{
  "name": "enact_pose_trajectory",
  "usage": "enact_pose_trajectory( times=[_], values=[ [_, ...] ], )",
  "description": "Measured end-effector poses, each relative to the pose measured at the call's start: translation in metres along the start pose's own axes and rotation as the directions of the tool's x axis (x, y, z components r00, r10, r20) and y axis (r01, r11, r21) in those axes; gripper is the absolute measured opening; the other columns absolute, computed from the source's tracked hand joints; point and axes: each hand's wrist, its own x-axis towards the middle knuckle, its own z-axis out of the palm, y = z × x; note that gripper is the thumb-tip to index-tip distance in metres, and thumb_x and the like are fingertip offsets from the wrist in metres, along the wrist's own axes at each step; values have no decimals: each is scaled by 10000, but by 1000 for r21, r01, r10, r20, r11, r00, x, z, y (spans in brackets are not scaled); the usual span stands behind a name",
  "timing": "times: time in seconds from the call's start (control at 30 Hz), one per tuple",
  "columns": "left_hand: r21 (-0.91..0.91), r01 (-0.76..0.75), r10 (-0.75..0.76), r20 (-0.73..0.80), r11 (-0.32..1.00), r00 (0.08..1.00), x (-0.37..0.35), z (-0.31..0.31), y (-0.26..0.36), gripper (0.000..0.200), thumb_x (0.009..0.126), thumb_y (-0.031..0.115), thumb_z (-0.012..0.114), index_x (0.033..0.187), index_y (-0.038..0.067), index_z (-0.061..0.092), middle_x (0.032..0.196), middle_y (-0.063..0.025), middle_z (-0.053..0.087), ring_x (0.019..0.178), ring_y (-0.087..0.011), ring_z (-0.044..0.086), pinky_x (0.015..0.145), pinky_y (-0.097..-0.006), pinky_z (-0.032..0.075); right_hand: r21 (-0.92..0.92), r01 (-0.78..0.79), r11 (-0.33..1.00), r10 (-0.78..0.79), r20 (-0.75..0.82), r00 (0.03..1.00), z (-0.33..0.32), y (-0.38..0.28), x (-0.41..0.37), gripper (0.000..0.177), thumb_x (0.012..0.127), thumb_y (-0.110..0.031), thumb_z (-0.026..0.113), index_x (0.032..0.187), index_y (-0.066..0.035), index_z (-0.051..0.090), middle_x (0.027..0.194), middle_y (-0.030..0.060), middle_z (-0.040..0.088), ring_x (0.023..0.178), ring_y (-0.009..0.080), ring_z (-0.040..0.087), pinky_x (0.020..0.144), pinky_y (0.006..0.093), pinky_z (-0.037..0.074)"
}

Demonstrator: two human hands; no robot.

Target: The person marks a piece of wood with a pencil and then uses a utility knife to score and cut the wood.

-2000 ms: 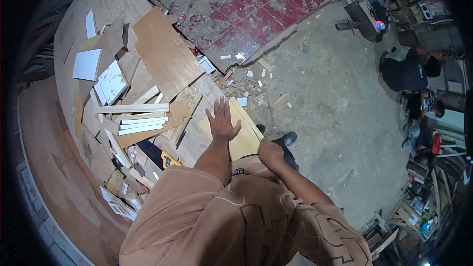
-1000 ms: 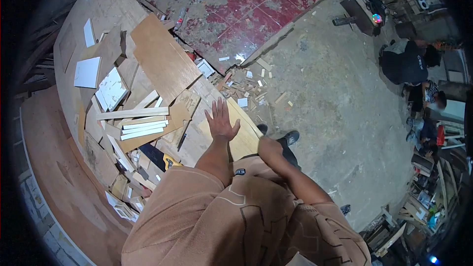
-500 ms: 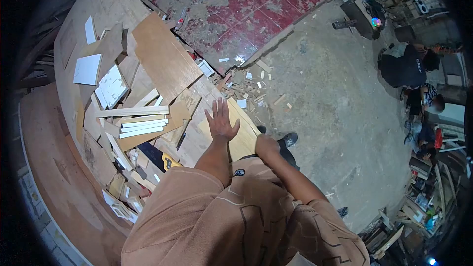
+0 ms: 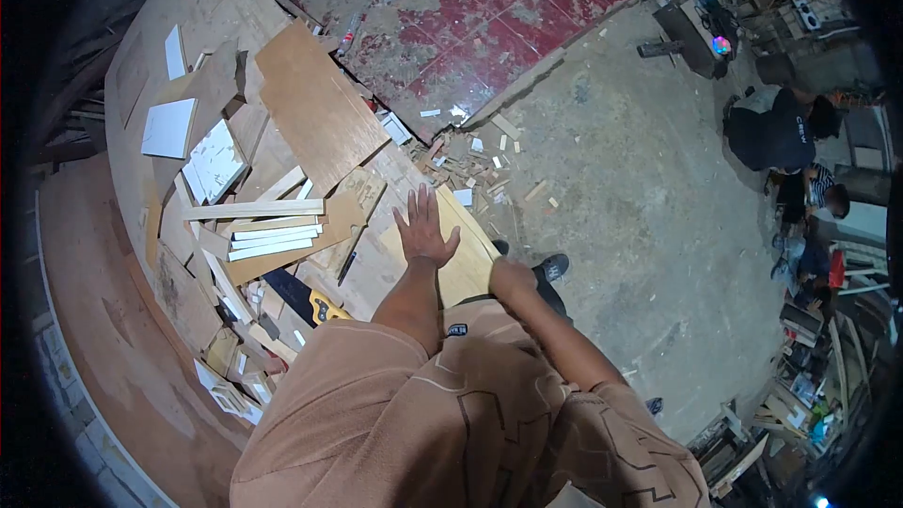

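**Left palm stayed flat on the pale board; almost nothing shifted**

Across the last couple of seconds your hands barely moved, and only the view swayed a little with your head. Your left hand (image 4: 425, 230) remained spread on the pale plywood board (image 4: 470, 261), fingers splayed and palm down. That grip was open, pressing rather than clasping. The board lay where it had been, at the near corner of the desk (image 4: 212, 0), with its edge towards the concrete floor (image 4: 621, 216).

Your right hand (image 4: 513, 280) stayed at the board's near edge, just above your dark shoe (image 4: 551, 266). It looked curled, but its fingers were turned away from the camera, so I cannot tell whether that grip was closed on the edge or merely resting against it.

Since the board had not slid, the steady palm suggests that you were holding it still.

A saw with a yellow handle (image 4: 308, 299) lay untouched near your left forearm (well within reach). Beyond it sat a stack of white strips (image 4: 268, 235) and a large brown panel (image 4: 315, 103). Small offcuts (image 4: 470, 165) littered the floor ahead of the board. Far off to your right, other people (image 4: 776, 136) crouched over their own work.
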Motion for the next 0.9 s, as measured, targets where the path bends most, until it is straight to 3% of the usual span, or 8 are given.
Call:
enact_pose_trajectory(
  times=[0.17,0.27,0.4,0.53,0.6,0.67,0.83,0.9],
  values=[
    [-13,11,-10,29,1000,1000,-3,-1,1,937,820,574,497,1523,66,143,1593,-100,112,1473,-303,74,1143,-616,36,-66,-106,992,113,107,988,-40,19,-100,332,892,-134,434,1046,21,684,1116,258,648,1014,383,659,874,459,522],
    [6,2,-2,15,1000,1000,-3,0,3,935,821,572,497,1522,65,141,1591,-106,118,1472,-306,83,1141,-619,34,-104,-34,994,47,122,991,-48,10,-91,322,894,-133,445,1051,16,683,1086,249,663,977,385,673,832,464,539],
    [1,3,-3,19,1000,1000,-5,2,2,938,819,573,499,1522,64,141,1594,-108,107,1474,-309,75,1139,-622,34,-167,39,985,-29,63,998,13,13,2,303,894,-132,464,1044,16,680,1038,236,681,921,386,688,775,461,558],
    [-61,-19,20,6,998,1000,-4,-3,1,952,810,537,528,1514,26,141,1592,-139,108,1475,-332,60,1137,-620,31,-29,-7,1000,5,-76,997,24,28,-13,285,898,-140,474,1033,12,674,1023,230,687,927,390,688,773,449,562],
    [-51,-17,18,11,999,1000,-4,-2,3,953,808,535,533,1512,23,146,1590,-140,115,1474,-333,62,1136,-622,34,-83,-58,995,64,69,996,-22,21,-67,295,899,-140,469,1054,9,672,1036,232,685,965,393,678,792,452,557],
    [-33,-13,13,7,999,1000,-3,-2,2,953,806,533,538,1510,21,150,1588,-142,123,1474,-333,65,1136,-623,37,-100,-62,993,71,84,994,-38,18,-81,300,899,-138,464,1059,10,671,1044,233,683,976,394,674,801,454,554],
    [-25,2,-1,25,1000,1000,-3,3,0,938,815,568,507,1522,65,150,1601,-100,86,1477,-309,54,1145,-614,20,-163,-23,986,60,224,973,-36,-11,-48,315,901,-137,448,1066,10,672,1048,229,683,981,384,675,805,454,550],
    [-31,2,-1,22,1000,1000,-4,3,2,936,814,567,508,1521,64,155,1600,-102,90,1477,-310,56,1144,-615,21,-143,-58,988,61,22,998,-4,-7,-10,307,891,-140,465,1063,2,676,1029,223,689,977,371,679,802,446,551]
  ],
)
